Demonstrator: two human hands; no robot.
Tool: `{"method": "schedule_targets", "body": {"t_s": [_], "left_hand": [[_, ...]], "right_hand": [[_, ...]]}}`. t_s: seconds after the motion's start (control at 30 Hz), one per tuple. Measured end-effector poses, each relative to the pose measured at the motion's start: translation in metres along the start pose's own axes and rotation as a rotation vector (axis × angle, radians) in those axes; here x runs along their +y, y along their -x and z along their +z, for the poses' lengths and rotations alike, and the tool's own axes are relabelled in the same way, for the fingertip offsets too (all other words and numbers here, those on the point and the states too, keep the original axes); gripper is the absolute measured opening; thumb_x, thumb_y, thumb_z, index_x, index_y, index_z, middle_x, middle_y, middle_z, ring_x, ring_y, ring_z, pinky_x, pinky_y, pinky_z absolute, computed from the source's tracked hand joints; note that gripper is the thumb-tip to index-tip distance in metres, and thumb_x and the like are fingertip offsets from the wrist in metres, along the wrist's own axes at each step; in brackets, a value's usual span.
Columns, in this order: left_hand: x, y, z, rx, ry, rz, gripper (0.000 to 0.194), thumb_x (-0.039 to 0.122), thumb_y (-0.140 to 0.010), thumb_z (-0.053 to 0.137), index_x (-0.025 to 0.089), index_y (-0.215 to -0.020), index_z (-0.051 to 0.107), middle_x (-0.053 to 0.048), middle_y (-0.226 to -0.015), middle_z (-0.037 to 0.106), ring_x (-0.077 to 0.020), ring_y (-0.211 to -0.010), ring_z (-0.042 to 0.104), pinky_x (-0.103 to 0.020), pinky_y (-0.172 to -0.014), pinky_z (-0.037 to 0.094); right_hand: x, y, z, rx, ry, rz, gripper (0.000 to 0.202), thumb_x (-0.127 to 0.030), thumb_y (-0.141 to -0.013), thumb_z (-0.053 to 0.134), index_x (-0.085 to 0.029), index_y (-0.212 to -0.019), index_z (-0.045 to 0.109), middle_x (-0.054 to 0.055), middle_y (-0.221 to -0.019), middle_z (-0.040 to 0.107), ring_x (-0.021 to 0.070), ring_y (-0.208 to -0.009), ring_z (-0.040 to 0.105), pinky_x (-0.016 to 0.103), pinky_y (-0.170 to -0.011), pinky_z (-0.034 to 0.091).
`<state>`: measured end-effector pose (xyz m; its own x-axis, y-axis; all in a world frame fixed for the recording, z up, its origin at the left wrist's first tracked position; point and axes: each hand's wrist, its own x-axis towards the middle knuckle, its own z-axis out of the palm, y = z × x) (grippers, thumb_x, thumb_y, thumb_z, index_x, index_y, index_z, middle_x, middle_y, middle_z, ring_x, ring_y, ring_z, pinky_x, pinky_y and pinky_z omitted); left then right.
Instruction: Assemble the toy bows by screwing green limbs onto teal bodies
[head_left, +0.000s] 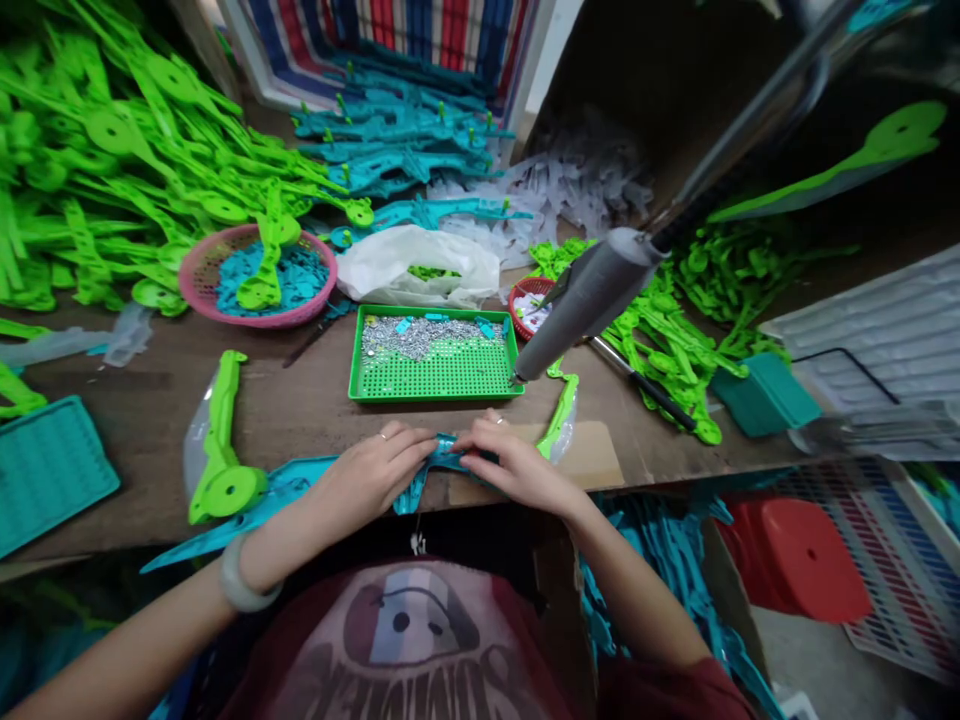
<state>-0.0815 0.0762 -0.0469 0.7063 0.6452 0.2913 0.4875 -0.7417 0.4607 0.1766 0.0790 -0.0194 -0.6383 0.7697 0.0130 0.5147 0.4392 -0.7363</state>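
A long blue plastic piece [292, 482] lies along the table's front edge, its pointed tip reaching out to the left. Near its middle my left hand [379, 465] presses down with the fingers closed on it. My right hand [514, 462] grips the same piece just to the right, fingers bent over its top. What lies under the fingertips is hidden. A bright green arm with a round end [225, 475] sits at the piece's left side, with a translucent grey part along it. Another green arm [560, 415] stands beyond my right hand.
A grey power screwdriver [592, 290] hangs over the right corner of a green tray [435, 390] of small screws. Behind are a pink basket [193, 270], a white bag [375, 262] and a red basket [517, 310]. Green parts [112, 130] heap up left; a black-handled tool [656, 390] lies right.
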Motion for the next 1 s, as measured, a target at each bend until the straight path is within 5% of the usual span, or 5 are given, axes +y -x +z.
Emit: {"method": "schedule_targets", "body": {"t_s": [0.23, 0.63, 1.0], "left_hand": [[0.0, 0.016, 0.01, 0.086, -0.057, 0.01, 0.035, 0.013, -0.1, 0.046, 0.018, -0.132, 0.062, -0.013, -0.127, 0.068, -0.0258, -0.116, 0.063, -0.044, -0.096, 0.058], [0.019, 0.005, 0.026, 0.185, -0.07, -0.232, 0.034, 0.026, -0.099, 0.059, 0.014, -0.13, 0.055, -0.014, -0.131, 0.066, -0.0289, -0.126, 0.058, -0.048, -0.106, 0.051], [0.022, 0.01, 0.03, 0.191, -0.178, -0.082, 0.031, 0.013, -0.099, 0.054, 0.013, -0.129, 0.059, -0.013, -0.129, 0.068, -0.0254, -0.117, 0.065, -0.041, -0.098, 0.055]], "right_hand": [[0.007, 0.007, 0.002, 0.165, 0.317, 0.093, 0.02, -0.023, -0.103, 0.047, -0.017, -0.095, 0.065, 0.008, -0.091, 0.063, 0.0226, -0.092, 0.049, 0.036, -0.082, 0.042], [0.011, 0.006, 0.009, 0.116, 0.258, 0.052, 0.012, -0.017, -0.101, 0.051, -0.017, -0.098, 0.063, 0.007, -0.094, 0.06, 0.0212, -0.093, 0.053, 0.033, -0.081, 0.046], [0.018, 0.025, -0.002, 0.291, 0.287, -0.001, 0.016, -0.02, -0.103, 0.049, -0.018, -0.099, 0.064, 0.008, -0.089, 0.06, 0.0215, -0.088, 0.054, 0.034, -0.077, 0.046]]}}
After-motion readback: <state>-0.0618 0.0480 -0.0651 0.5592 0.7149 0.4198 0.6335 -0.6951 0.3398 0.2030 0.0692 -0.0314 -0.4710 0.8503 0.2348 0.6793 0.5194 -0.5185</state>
